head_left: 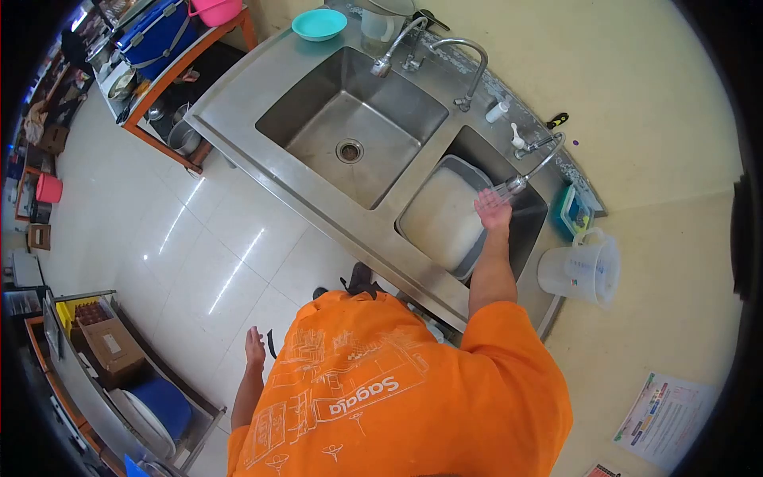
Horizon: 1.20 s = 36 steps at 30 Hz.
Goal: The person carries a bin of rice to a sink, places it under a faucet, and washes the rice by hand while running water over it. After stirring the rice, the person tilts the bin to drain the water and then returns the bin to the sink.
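Observation:
My right hand [494, 210] is held palm up, fingers spread, under the running tap [517, 184] at the right-hand sink basin. Water streams over the palm, and nothing is in the hand. Just beside and below it, a grey plastic tub [469, 168] sits in that basin, filled with cloudy whitish water [445, 213]. My left hand [254, 348] hangs at my side over the floor, away from the counter. Its fingers are stretched out and it holds nothing.
Left of the tub is a second steel basin [350, 119]. A turquoise bowl [319, 25] stands on the counter's far corner. Right of the tap are a teal container [571, 213] and a clear measuring jug [579, 269]. A shelf with a cardboard box [114, 345] stands at lower left.

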Available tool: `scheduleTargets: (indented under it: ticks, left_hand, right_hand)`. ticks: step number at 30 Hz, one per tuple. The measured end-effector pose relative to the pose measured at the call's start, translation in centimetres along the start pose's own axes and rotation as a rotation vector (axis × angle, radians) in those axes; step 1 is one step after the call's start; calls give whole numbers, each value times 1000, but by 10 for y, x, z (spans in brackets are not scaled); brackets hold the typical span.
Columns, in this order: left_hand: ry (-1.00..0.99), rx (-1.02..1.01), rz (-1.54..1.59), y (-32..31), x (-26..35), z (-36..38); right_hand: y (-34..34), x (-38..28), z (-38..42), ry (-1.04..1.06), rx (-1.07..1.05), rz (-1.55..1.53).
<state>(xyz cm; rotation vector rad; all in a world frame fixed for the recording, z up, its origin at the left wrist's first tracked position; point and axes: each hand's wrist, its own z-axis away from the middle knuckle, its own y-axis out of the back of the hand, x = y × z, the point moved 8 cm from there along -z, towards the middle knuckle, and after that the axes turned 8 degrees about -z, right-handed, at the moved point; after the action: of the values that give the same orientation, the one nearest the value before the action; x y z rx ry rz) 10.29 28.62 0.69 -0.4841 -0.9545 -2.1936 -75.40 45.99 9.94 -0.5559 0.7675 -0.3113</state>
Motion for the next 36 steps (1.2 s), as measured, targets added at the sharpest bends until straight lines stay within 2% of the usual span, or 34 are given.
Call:
scheduleTargets:
  ticks: [2, 8, 13, 19, 22, 25, 28, 31, 34, 36]
  left_hand:
    - [92, -4, 42, 2, -9, 2]
    - [-25, -15, -55, -1, 27, 1]
    - [-11, -34, -18, -11, 65, -11]
    - [-10, -43, 10, -30, 96, -33]
    - [-20, -43, 21, -44, 112, -40]
    - [-4, -62, 22, -55, 123, -44]
    - [-65, -52, -16, -55, 146, -36]
    - [-75, -48, -27, -46, 158, -29]
    - [-35, -37, -28, -37, 140, -25]
    - [3, -38, -31, -34, 120, -24]
  right_hand:
    - [0, 0, 8, -2, 9, -8]
    - [11, 15, 29, -40, 46, 8]
    - [22, 20, 34, -92, 18, -19]
    - [15, 5, 25, -112, 81, -34]
    - [23, -18, -7, -23, 12, 170]
    - [33, -72, -33, 246, 137, 174]
    - [-46, -118, 36, 498, 97, 365]
    - [-90, -127, 48, 712, -16, 555]
    - [-109, -118, 40, 825, 11, 871]
    - [-120, -110, 35, 758, -15, 885]
